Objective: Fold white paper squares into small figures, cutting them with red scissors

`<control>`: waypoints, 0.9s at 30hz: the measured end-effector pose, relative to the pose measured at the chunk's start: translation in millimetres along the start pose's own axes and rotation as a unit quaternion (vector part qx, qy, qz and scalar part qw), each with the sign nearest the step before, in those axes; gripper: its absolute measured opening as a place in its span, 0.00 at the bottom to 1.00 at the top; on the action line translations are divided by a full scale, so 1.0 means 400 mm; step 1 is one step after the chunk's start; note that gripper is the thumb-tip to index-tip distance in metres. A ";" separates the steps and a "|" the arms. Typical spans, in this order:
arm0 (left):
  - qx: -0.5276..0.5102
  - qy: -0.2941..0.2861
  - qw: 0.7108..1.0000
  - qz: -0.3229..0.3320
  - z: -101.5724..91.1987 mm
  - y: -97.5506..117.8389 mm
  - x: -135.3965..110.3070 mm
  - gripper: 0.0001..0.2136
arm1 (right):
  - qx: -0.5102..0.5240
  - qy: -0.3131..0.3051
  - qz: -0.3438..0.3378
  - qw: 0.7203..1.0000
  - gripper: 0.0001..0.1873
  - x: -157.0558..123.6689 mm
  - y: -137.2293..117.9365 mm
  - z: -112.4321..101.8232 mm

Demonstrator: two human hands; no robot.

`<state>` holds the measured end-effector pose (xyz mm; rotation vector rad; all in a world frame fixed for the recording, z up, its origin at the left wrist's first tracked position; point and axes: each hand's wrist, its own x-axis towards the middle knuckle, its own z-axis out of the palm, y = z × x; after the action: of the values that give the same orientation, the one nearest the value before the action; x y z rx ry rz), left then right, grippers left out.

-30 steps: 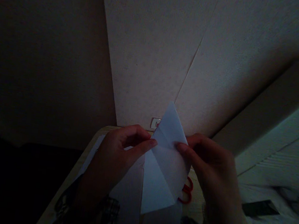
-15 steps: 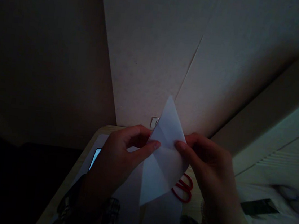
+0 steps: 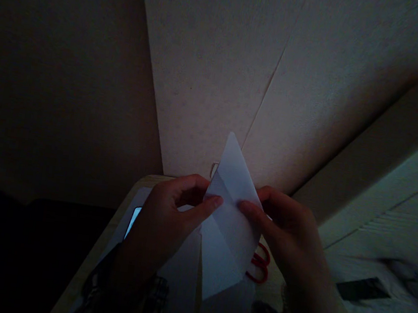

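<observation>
A folded sheet of white paper (image 3: pixel 228 230) is held up over the small table, its narrow point upward and a wider corner hanging down. Diagonal creases cross its face. On its left edge my left hand (image 3: pixel 171 218) pinches it, thumb in front and fingers behind. My right hand (image 3: pixel 291 232) grips the opposite edge the same way, with the thumb pressed on the front. Behind the paper's lower right side, the red handles of scissors (image 3: pixel 261 272) show; their blades are hidden.
More white paper (image 3: pixel 180 285) lies on the wooden table (image 3: pixel 82 278). A phone with a lit screen (image 3: pixel 133 218) is partly behind my left hand. A pale wall stands right behind the table, with a switch or socket (image 3: pixel 214 170). At right, a dark flat item (image 3: pixel 363 289) rests on white fabric.
The paper has tilted slightly, its top point shifting left and its bottom corner moving right and down. My right thumb has slid a little left. More of the creased face shows.
</observation>
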<state>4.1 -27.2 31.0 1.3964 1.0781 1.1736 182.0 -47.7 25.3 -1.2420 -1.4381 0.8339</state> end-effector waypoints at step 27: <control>0.104 -0.012 0.993 0.050 -0.006 0.004 0.000 0.02 | 0.000 0.031 -0.022 0.999 0.03 -0.004 -0.006 -0.008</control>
<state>1.8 -27.1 32.6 1.6376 1.1510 1.1380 184.4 -50.0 28.1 -1.2219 -1.4110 0.7590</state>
